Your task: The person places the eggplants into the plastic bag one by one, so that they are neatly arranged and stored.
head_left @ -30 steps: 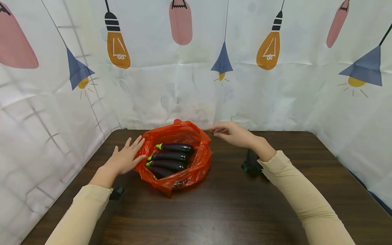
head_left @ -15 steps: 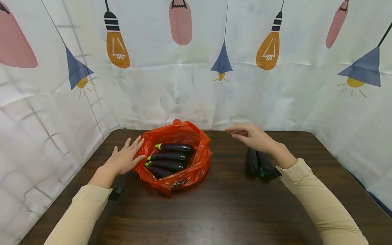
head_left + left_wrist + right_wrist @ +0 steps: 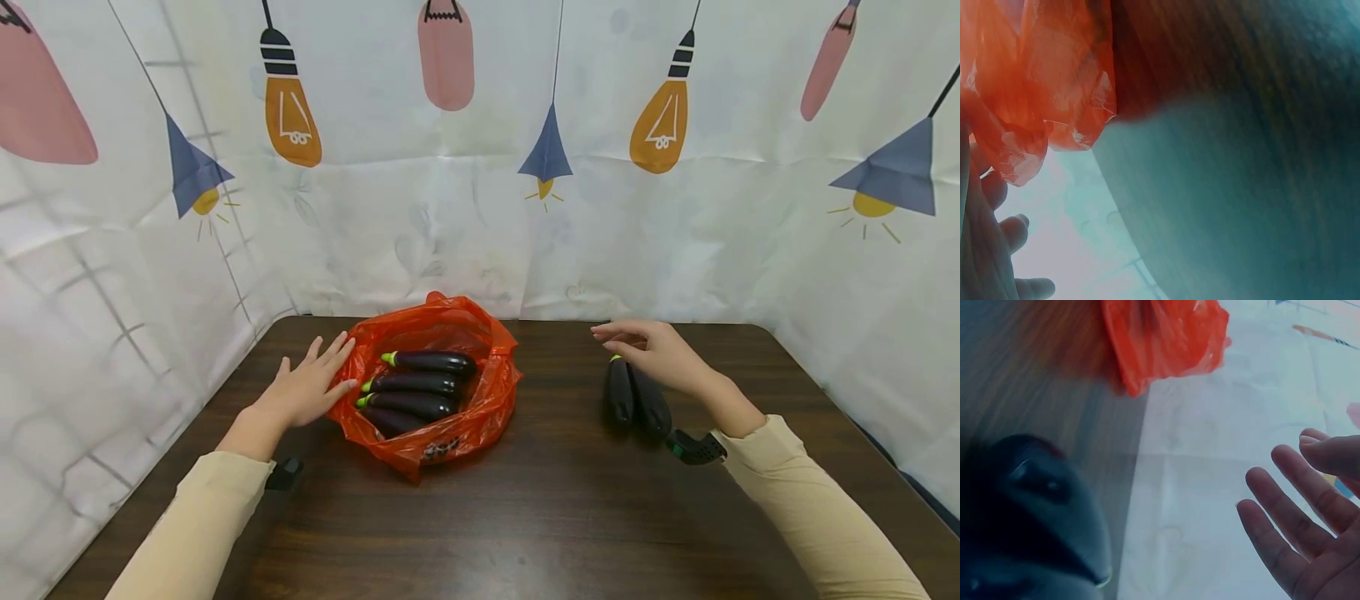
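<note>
A red plastic bag point(image 3: 498, 392) lies with its mouth wide on the dark table, left of centre. Inside it several glossy eggplants point(image 3: 412, 382) with green stem ends are stacked side by side. My left hand point(image 3: 303, 387) rests against the bag's left side, fingers spread straight; the left wrist view shows the fingertips point(image 3: 1014, 231) right at the plastic. Two more eggplants point(image 3: 619, 396) stand side by side on the table to the right. Above their far ends hovers my right hand point(image 3: 660, 354), holding nothing, its fingers loosely bent; in the right wrist view an eggplant point(image 3: 1054, 506) looms at lower left.
The brown wooden table point(image 3: 480, 533) reaches back to a white curtain point(image 3: 480, 225) printed with lamps and bulbs, which also hangs along both sides. A black strap device point(image 3: 696, 448) sits at my right wrist and another device point(image 3: 285, 474) at my left.
My right hand has moved right, away from the bag's right edge, to above the two loose eggplants, which have come into fuller view. My left hand and the bag have stayed put.
</note>
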Available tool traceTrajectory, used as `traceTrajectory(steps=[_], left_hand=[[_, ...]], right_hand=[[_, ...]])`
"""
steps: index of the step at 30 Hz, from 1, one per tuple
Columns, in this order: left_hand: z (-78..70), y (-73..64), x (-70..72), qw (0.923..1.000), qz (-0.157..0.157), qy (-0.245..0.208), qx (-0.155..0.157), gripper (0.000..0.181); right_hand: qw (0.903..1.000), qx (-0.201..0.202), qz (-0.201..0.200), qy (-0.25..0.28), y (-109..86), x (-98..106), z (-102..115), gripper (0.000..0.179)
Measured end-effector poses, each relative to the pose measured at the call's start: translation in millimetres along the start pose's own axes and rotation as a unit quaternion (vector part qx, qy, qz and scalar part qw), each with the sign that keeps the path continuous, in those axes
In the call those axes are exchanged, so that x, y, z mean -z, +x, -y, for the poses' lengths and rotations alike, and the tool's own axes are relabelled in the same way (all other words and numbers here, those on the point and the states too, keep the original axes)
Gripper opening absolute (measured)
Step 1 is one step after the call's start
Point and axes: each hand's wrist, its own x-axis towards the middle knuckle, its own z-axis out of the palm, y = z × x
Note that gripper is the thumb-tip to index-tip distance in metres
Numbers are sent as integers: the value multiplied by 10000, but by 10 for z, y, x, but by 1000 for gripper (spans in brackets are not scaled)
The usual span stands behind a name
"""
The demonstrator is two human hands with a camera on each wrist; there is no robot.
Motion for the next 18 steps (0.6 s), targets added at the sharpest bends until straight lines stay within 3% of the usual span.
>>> traceTrajectory(steps=[13,18], left_hand=[[-18,20,-5,10000,-5,-45,-44,80],[-17,14,-19,10000,13,-70,-30,80]], right_hand=[[9974,-592,-269,-298,-360,161,-248,33],[9937,-1071,-279,182,-422,170,-367,37]])
